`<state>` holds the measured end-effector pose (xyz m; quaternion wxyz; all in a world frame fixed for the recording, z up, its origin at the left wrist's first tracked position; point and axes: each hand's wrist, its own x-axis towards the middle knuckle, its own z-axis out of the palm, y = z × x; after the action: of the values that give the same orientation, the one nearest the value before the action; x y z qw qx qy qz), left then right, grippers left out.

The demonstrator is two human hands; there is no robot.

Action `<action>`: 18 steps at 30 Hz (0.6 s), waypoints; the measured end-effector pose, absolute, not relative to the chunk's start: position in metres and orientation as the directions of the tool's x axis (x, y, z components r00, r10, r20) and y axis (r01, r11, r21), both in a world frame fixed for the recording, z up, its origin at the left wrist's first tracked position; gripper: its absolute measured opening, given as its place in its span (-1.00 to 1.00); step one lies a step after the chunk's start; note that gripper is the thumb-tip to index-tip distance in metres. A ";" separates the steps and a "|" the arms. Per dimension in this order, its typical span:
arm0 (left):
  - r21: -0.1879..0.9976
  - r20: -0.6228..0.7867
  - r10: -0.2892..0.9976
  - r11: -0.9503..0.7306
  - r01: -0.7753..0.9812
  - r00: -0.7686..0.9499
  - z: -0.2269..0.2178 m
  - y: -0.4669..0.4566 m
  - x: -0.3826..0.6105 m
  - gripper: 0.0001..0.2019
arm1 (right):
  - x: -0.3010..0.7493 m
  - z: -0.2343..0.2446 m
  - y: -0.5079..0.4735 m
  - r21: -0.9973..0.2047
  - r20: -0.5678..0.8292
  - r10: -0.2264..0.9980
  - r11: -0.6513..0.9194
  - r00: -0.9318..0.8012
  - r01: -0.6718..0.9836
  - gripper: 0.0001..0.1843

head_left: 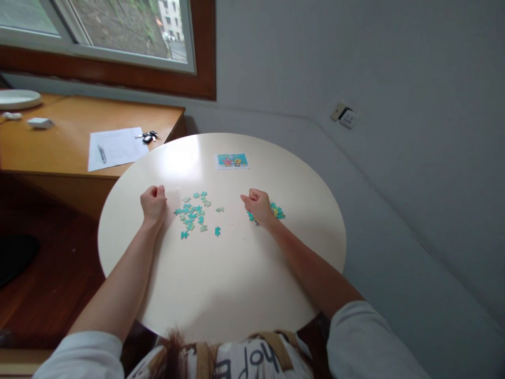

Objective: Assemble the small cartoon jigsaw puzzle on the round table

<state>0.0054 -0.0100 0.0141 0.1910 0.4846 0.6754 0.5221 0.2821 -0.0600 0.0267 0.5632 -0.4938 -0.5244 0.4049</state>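
Note:
My left hand [153, 203] rests on the round cream table [221, 273] as a loose fist, just left of a scatter of teal jigsaw pieces [193, 213]. My right hand [258, 206] is also curled into a fist, resting over a smaller cluster of teal and yellow pieces [278, 212]. Nothing shows inside either fist. A small picture card [232, 160] with cartoon figures lies flat at the far side of the table. Two loose pieces [217, 230] sit between the hands.
A wooden desk [59, 142] stands at the left under a window, carrying a sheet of paper with a pen [114, 147], keys [148, 137], a small white box [39, 122] and a white plate [18, 98]. A wall socket [347, 117] is on the right wall.

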 end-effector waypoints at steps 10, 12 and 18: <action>0.892 0.248 0.852 -0.017 0.451 -0.460 0.013 -0.010 0.006 -0.66 | 0.316 0.034 -0.051 -0.969 0.248 0.934 0.238 0.259 0.070 -0.43; 0.889 0.252 0.853 -0.018 0.457 -0.456 0.014 -0.010 0.006 -0.66 | 0.321 0.007 -0.053 -0.975 0.198 0.935 0.158 0.293 0.154 -0.44; 0.882 0.259 0.854 -0.019 0.471 -0.452 0.014 -0.009 0.006 -0.65 | 0.323 -0.015 -0.051 -0.973 0.201 0.932 0.156 0.303 0.168 -0.48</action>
<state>0.0057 -0.0086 0.0140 0.1844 0.4900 0.6757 0.5190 0.3226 -0.0513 -0.0147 0.5808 -0.5603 -0.4905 0.3287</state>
